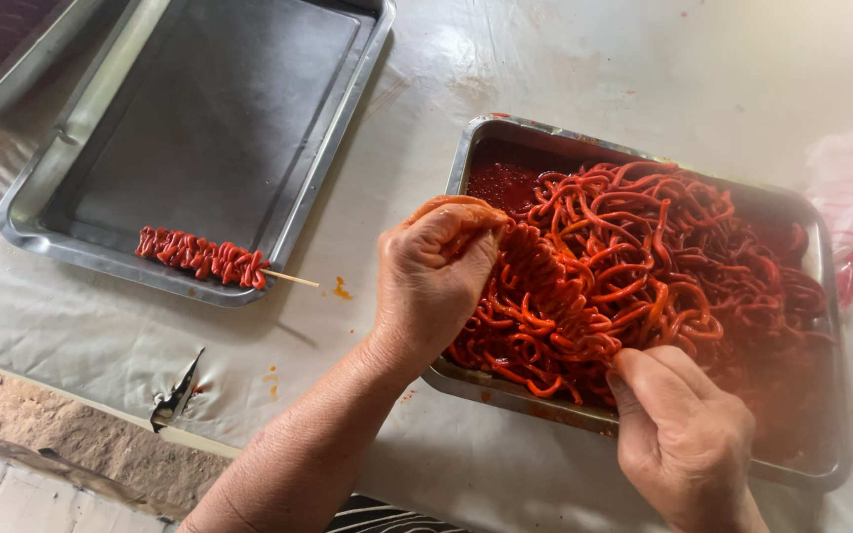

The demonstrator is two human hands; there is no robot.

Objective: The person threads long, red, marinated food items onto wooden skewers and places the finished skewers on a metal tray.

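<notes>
The left hand is gripping a gathered bunch of red sauced strips over the steel tray on the table; the right hand is pinching strands, best fed evenly and snugly, keeping drips inside.

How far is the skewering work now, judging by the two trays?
Done: one finished skewer lies in the otherwise bare left tray. In hand: the left hand grips a partly wound coil, and the right hand feeds red strips to it. Left: the right tray is nearly full of strips.
</notes>
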